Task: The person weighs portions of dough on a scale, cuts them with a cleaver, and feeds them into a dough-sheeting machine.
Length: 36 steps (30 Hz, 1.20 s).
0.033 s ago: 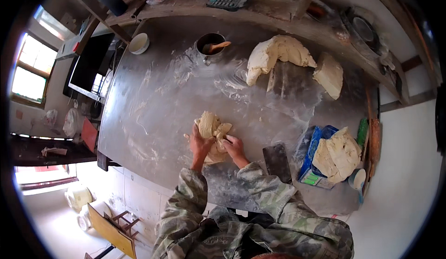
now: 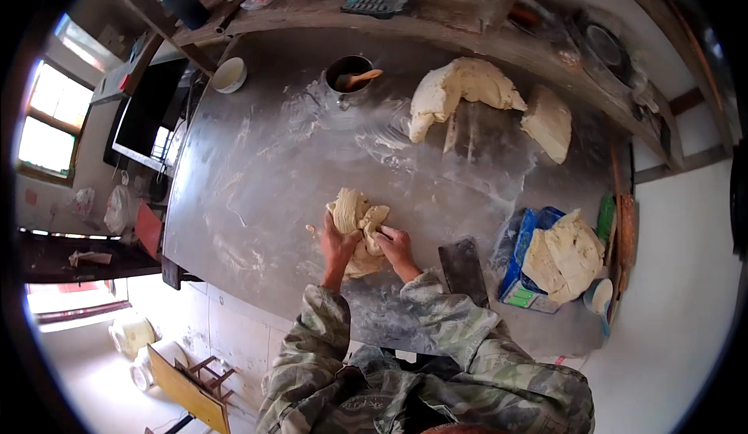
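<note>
A lumpy, folded piece of pale dough [image 2: 352,206] lies on the floured grey table in front of me. My left hand [image 2: 338,248] is closed on its left side, the thumb pressing inward. From the right, my right hand [image 2: 396,248] pinches a fold of the same dough between thumb and fingers. Part of the dough bulges out below, between my two hands. Right of my right forearm lies a dark flat rectangular blade [image 2: 463,269], dusted with flour.
A big curved dough slab [image 2: 466,83] and a dough block [image 2: 547,125] lie at the far right. More dough [image 2: 567,255] rests on a blue package [image 2: 520,266], near a rolling pin [image 2: 626,235]. A metal mug [image 2: 343,95] holding a brush and a white bowl [image 2: 230,76] stand farther back.
Both hands keep their grip on the dough with hardly any movement. The surroundings sit slightly higher and farther left in the picture.
</note>
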Each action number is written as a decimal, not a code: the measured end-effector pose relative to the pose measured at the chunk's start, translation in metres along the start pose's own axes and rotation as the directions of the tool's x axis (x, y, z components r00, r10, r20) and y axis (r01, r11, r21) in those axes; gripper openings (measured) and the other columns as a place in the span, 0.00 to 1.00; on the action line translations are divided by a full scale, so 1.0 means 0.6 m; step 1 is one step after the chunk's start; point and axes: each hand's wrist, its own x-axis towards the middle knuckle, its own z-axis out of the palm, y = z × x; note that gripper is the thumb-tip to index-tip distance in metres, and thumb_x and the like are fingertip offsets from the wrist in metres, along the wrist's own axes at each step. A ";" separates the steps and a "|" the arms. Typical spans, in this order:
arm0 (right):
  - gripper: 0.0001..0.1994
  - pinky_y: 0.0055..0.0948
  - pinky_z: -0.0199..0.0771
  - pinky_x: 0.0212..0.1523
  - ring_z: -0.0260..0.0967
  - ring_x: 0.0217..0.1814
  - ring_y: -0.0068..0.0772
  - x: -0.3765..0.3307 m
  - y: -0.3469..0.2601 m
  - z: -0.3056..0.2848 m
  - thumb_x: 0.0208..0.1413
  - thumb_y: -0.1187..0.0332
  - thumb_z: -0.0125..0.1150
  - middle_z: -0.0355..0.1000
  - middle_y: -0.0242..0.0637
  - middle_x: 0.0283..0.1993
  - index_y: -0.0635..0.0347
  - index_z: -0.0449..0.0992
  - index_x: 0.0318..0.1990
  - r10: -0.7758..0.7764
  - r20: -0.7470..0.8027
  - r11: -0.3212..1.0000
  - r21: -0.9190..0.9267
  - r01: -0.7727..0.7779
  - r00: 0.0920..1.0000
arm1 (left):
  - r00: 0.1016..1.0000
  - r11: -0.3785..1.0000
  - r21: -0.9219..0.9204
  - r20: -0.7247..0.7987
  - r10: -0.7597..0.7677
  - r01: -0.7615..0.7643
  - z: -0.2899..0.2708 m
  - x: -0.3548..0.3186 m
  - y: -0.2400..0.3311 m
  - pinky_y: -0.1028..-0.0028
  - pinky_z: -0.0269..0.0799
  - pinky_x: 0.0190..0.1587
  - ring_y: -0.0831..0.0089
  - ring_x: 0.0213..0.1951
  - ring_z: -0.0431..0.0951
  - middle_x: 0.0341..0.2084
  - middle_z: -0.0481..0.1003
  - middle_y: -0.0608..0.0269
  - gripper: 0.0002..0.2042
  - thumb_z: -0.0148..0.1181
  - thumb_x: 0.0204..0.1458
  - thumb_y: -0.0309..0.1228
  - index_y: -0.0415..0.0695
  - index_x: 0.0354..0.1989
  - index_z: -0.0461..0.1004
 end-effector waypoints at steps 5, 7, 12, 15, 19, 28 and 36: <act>0.18 0.25 0.71 0.37 0.69 0.35 0.18 -0.027 -0.048 -0.113 0.57 0.64 0.62 0.78 0.36 0.33 0.71 0.77 0.47 0.030 -0.072 0.994 0.108 -0.023 0.997 | 0.990 0.953 -0.286 0.119 -0.070 0.102 0.074 -0.037 0.069 0.65 0.75 0.49 0.59 0.47 0.80 0.45 0.79 0.49 0.38 0.70 0.35 0.32 0.40 0.61 0.65; 0.17 0.24 0.71 0.37 0.68 0.35 0.16 -0.024 -0.071 -0.151 0.57 0.65 0.63 0.78 0.32 0.33 0.71 0.77 0.48 -0.032 -0.178 0.988 0.144 0.058 0.983 | 0.996 0.957 -0.291 0.089 0.021 0.006 0.113 -0.016 0.099 0.66 0.75 0.50 0.60 0.48 0.80 0.45 0.79 0.49 0.38 0.70 0.35 0.32 0.41 0.61 0.66; 0.17 0.24 0.72 0.42 0.72 0.40 0.18 0.004 -0.089 -0.255 0.57 0.68 0.62 0.79 0.39 0.39 0.72 0.77 0.50 -0.076 -0.439 0.976 0.152 0.158 0.895 | 0.954 0.963 -0.066 0.134 0.266 -0.259 0.168 0.008 0.277 0.59 0.73 0.47 0.50 0.46 0.79 0.44 0.78 0.49 0.41 0.71 0.33 0.34 0.46 0.62 0.63; 0.18 0.24 0.73 0.43 0.74 0.42 0.19 0.044 -0.127 -0.299 0.57 0.68 0.62 0.80 0.42 0.41 0.72 0.76 0.51 -0.099 -0.468 0.960 0.187 0.208 0.878 | 0.935 0.943 -0.048 0.122 0.334 -0.331 0.189 0.033 0.345 0.58 0.73 0.47 0.48 0.46 0.78 0.42 0.78 0.48 0.38 0.69 0.35 0.34 0.46 0.61 0.63; 0.19 0.25 0.73 0.42 0.75 0.40 0.21 0.149 -0.147 -0.370 0.57 0.64 0.62 0.80 0.43 0.39 0.71 0.76 0.51 -0.234 -0.480 0.943 0.101 0.318 0.845 | 0.904 0.894 -0.150 0.008 0.428 -0.422 0.227 0.074 0.434 0.54 0.72 0.48 0.42 0.46 0.76 0.42 0.76 0.43 0.38 0.70 0.36 0.35 0.42 0.60 0.63; 0.17 0.49 0.71 0.48 0.71 0.46 0.60 0.415 -0.118 -0.391 0.59 0.57 0.54 0.74 0.57 0.43 0.64 0.76 0.40 -0.421 -0.221 0.819 -0.509 0.264 0.880 | 0.907 0.900 0.250 -0.139 0.398 -0.357 0.378 0.215 0.393 0.52 0.72 0.44 0.39 0.45 0.73 0.48 0.66 0.35 0.51 0.64 0.50 0.51 0.32 0.70 0.39; 0.14 0.45 0.74 0.46 0.74 0.44 0.52 0.501 0.027 -0.399 0.60 0.63 0.48 0.76 0.50 0.40 0.62 0.76 0.42 -0.755 -0.100 0.534 -0.668 0.519 0.648 | 0.855 0.772 0.480 -0.081 0.512 -0.416 0.445 0.232 0.365 0.53 0.71 0.46 0.45 0.48 0.67 0.46 0.63 0.42 0.48 0.62 0.52 0.50 0.32 0.70 0.43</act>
